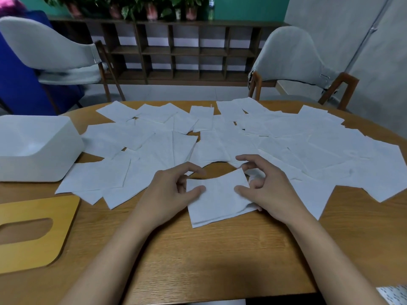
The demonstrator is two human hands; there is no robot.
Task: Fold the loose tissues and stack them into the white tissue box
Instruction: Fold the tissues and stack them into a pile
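Pinches folded tissue (218, 201) near the tabletop's centre with left hand (174, 190) and right hand (264, 188), thumbs on top, fingers curled. Faces loose tissues (286, 139) across the far half, white tissue box (37, 148) at left edge.

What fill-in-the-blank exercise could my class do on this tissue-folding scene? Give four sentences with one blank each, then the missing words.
1. The white tissue box stands to the ____ of the left hand.
2. The left hand and the right hand grip one folded tissue; the loose tissues beyond it are ____ in colour.
3. The slotted lid lying on the table is made of ____.
4. Beyond the table stand ____ grey chairs.

Missing words: left; white; wood; two.
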